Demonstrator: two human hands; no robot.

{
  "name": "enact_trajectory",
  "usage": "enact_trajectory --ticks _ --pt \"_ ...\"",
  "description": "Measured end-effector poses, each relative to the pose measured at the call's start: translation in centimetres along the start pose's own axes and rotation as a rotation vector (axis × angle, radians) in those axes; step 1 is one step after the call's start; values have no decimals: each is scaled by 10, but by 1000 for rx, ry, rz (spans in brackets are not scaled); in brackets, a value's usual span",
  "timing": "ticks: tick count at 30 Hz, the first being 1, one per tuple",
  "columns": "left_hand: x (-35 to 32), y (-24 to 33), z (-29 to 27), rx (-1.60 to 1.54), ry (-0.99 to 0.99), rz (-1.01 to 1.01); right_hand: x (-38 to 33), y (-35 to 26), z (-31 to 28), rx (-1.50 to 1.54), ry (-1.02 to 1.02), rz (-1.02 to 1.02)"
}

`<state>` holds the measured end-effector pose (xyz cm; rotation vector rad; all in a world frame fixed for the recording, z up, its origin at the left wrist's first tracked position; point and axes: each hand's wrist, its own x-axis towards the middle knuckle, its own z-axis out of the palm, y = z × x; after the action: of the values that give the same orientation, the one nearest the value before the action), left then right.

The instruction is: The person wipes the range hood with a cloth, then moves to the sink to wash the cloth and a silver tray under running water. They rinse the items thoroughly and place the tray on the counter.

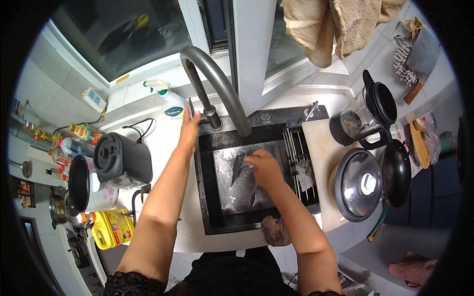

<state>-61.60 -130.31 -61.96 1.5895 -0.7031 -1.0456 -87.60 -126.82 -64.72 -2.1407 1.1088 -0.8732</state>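
Note:
My right hand (264, 168) reaches into the black sink (209, 217) and is closed on the upper end of a grey fish (240, 191). Below the hand, the fish's body lies on the wet sink bottom; which end I grip is hard to make out. Up at the back left of the sink, my left hand (188, 132) has its fingers closed at the upright faucet handle (191, 105). The grey faucet (217, 76) arches over the sink, and whether water runs from it cannot be made out.
A black rack (293, 150) with a grey scrubber (305, 175) spans the sink's right side. A plastic bag (275, 231) hangs at the front edge. Rightward stand a lidded pot (356, 197) and a blender (355, 118). A spray bottle (173, 104) and black appliance (127, 157) stand left.

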Motion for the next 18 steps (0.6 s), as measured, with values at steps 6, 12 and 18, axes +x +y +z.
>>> enact_trajectory --ticks 6,12,18 --pt "-81 -80 41 -131 -128 -541 -8 21 -9 120 -18 -160" --pt "-97 -85 55 -474 -226 -866 -13 11 -24 194 -236 -383" --pt "-79 -120 57 -496 -271 -788 -74 -10 -18 103 -630 -556"
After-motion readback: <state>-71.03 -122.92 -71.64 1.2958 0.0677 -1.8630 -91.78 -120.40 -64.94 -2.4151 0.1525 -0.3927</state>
